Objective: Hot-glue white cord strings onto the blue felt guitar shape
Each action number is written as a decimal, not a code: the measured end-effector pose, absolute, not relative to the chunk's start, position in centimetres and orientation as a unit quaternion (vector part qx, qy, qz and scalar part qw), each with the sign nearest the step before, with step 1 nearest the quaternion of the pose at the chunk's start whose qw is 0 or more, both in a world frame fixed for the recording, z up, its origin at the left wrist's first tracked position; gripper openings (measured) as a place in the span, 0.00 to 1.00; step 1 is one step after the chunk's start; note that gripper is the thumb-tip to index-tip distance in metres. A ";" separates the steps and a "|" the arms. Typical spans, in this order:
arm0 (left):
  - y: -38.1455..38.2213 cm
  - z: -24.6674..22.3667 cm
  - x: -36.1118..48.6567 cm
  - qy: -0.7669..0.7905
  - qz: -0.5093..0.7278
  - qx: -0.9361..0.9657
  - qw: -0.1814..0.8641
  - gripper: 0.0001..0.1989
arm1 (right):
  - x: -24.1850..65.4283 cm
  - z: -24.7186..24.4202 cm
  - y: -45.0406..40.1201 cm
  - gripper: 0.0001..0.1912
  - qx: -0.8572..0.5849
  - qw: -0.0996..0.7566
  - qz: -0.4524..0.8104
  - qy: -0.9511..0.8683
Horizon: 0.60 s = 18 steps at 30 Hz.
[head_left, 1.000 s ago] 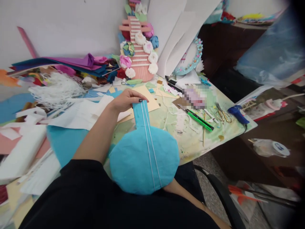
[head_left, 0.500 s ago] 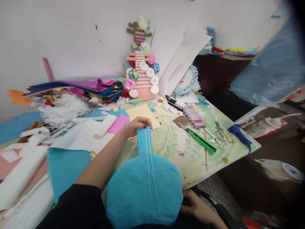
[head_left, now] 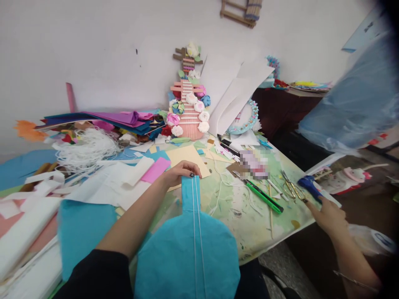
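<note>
My left hand (head_left: 183, 173) pinches the top end of the neck of a blue, paper-covered guitar-shaped craft piece (head_left: 187, 253). Two white strings run down its neck and round body, which rests low in front of me. Out to the right, my right hand (head_left: 330, 218) reaches over the table's corner, at the handle of a blue glue gun (head_left: 310, 185). One of its fingers stretches toward the gold-handled scissors (head_left: 291, 187). Part of the gun's handle is hidden by the hand, and I see no firm grip on it.
A pink flower-decorated guitar craft (head_left: 188, 120) leans against the wall. Colored paper, a white string bundle (head_left: 89, 149) and paper rolls (head_left: 28, 236) cover the left side. A green utility knife (head_left: 264, 196) and a thin stick (head_left: 270, 216) lie right of center.
My right hand has moved from beside the blue body out to the glue gun at the right. My left hand keeps its hold on the neck. The view has tilted up slightly.
</note>
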<state>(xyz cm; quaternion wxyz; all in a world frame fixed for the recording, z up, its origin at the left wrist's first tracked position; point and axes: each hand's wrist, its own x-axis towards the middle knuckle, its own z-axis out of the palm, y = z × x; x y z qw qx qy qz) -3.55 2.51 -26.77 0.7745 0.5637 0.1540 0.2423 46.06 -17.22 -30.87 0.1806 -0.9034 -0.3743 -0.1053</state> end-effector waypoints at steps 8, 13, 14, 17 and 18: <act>1.9 -26.7 -3.2 0.127 0.258 0.526 0.801 0.16 | 46.6 -32.2 -14.6 0.23 -0.895 0.145 -0.072 -0.417; 1.6 -27.1 -2.7 0.156 0.273 0.506 0.803 0.14 | 47.1 -31.7 -13.9 0.24 -0.897 0.172 -0.112 -0.392; 1.6 -27.3 -2.6 0.160 0.278 0.503 0.802 0.13 | 47.2 -31.7 -13.8 0.25 -0.901 0.181 -0.131 -0.372; 1.6 -27.6 -2.3 0.163 0.282 0.495 0.806 0.12 | 48.2 -31.6 -13.6 0.21 -0.906 0.204 -0.161 -0.335; 1.6 -27.6 -2.3 0.162 0.283 0.493 0.807 0.12 | 48.6 -31.7 -13.5 0.18 -0.904 0.211 -0.156 -0.337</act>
